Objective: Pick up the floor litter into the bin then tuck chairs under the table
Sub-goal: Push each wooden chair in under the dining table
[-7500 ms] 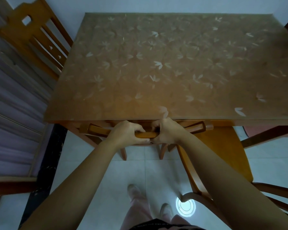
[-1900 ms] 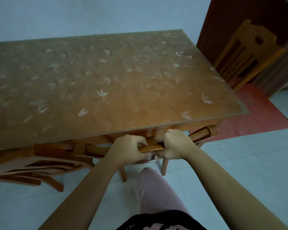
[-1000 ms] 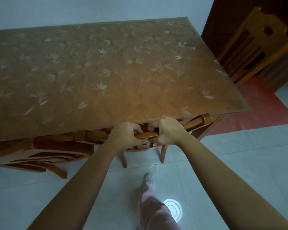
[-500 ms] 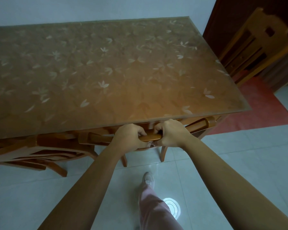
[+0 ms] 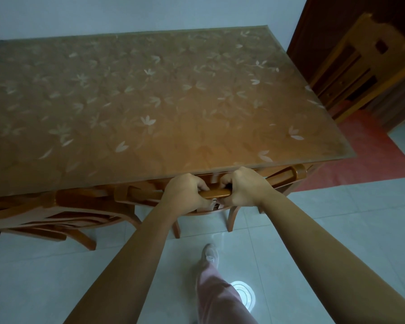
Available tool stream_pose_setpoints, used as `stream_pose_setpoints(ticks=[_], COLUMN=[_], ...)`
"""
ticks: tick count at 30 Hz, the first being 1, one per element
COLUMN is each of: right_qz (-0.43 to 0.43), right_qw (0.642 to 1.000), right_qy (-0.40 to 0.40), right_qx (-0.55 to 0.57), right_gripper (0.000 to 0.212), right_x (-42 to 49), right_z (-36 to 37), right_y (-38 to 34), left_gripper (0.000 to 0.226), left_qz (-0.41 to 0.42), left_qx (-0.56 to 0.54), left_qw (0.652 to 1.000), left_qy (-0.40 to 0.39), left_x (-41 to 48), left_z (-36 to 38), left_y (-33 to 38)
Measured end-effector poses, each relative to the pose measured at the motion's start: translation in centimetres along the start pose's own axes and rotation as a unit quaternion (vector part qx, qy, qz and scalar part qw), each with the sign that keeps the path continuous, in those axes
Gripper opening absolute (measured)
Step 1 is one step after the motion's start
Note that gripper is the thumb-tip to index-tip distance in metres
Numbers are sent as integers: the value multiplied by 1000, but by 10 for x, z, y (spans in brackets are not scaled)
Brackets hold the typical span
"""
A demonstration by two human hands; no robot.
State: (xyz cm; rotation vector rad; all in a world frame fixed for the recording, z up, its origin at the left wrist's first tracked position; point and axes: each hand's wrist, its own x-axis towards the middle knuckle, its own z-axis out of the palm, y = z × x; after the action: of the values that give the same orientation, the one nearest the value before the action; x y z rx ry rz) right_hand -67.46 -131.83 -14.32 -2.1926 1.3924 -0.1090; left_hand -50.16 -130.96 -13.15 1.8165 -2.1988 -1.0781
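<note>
A wooden table (image 5: 164, 108) with a flower-patterned glass top fills the upper view. A wooden chair (image 5: 288, 175) stands at its near edge, its seat hidden under the top. My left hand (image 5: 186, 192) and my right hand (image 5: 243, 187) both grip the chair's top rail, side by side, fingers curled round it. A second wooden chair (image 5: 56, 209) sits tucked under the table to the left. No litter or bin shows in view.
A third wooden chair (image 5: 365, 64) stands at the far right by a dark door, beyond a red mat (image 5: 369, 148). My leg and shoe (image 5: 209, 256) are on the pale tiled floor below the table edge. A wall runs behind the table.
Since 7.5 s ago I have shifted from the left chair to the right one, both hands gripping its rail. In the last second it has slid slightly further under the table.
</note>
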Motion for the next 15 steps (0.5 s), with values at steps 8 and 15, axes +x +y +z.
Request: stream_pose_setpoints(ticks=[8, 15], right_qz=[-1, 12], right_qw=[1000, 1000], right_qy=[-7, 7], right_qx=[-2, -16], right_gripper=[21, 28], right_x=[-1, -1], right_z=[-6, -7], right_y=[4, 4], left_gripper=[17, 17], left_qz=[-5, -2], left_qx=[-3, -7], left_qw=[1000, 1000], left_qy=[15, 15], left_x=[3, 7], left_z=[3, 5], left_y=[5, 4])
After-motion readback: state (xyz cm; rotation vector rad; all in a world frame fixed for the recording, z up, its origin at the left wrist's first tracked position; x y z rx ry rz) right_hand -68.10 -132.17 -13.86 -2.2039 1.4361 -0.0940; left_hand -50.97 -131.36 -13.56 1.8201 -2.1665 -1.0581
